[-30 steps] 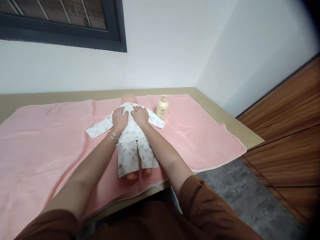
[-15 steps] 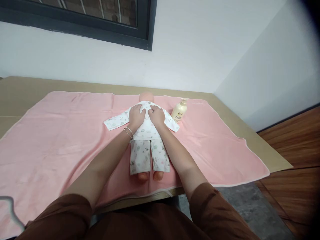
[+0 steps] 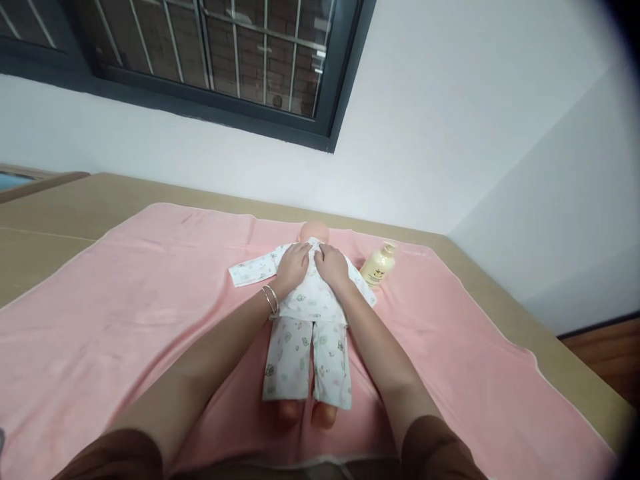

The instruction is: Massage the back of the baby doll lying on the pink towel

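Observation:
A baby doll [image 3: 313, 300] in a white patterned top and trousers lies on a pink blanket [image 3: 165, 293], its head at the far end and its feet toward me. My left hand [image 3: 294, 267] rests flat on the left of the doll's upper back or chest; which side faces up I cannot tell for sure. On the right of the same area lies my right hand [image 3: 331, 264], fingers stretched out. Neither hand grasps anything. Close to the doll's right-hand sleeve stands a pale yellow pump bottle [image 3: 379, 265], slightly tilted in view.
The blanket covers much of a tan table [image 3: 120, 193] that meets a white wall [image 3: 400, 153]. Above it is a dark-framed window [image 3: 270, 127] with bars. Brown wooden panelling [image 3: 607, 360] shows at the lower right.
The camera view has tilted up, so everything sits lower and more window shows. Both hands stay on the doll's upper body, a little closer to its neck.

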Tool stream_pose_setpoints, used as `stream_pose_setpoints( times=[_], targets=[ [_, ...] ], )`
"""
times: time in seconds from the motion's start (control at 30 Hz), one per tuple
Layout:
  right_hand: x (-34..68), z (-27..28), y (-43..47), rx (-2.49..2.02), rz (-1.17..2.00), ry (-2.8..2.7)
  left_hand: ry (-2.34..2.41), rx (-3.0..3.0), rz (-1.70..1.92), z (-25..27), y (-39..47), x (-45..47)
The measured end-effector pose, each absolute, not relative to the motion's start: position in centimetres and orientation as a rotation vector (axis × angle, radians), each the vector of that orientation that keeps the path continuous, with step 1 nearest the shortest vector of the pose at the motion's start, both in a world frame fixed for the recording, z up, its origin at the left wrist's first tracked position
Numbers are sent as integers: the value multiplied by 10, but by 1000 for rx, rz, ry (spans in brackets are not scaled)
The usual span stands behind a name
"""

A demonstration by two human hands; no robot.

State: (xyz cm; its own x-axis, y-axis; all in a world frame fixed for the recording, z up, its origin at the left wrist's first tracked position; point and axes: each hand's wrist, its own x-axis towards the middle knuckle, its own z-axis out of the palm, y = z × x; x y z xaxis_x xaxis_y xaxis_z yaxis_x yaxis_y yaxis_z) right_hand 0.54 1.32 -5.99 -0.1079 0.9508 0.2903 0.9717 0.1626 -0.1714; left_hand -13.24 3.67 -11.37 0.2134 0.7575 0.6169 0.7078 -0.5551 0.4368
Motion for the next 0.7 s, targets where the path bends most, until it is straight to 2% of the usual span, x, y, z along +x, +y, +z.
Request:
stream_pose_setpoints(
  times=[0.23,0.5,0.7],
  targets=[
    [-4,-63,-11,-1804,-97,-2189,1613,2356,1212,-112,39,-134],
    [7,-75,12,-1744,-75,-2182,1595,2433,1225,-112,37,-138],
    [-11,-69,-10,-1797,-143,-2143,1640,2427,1228,-111,36,-138]
  ],
)
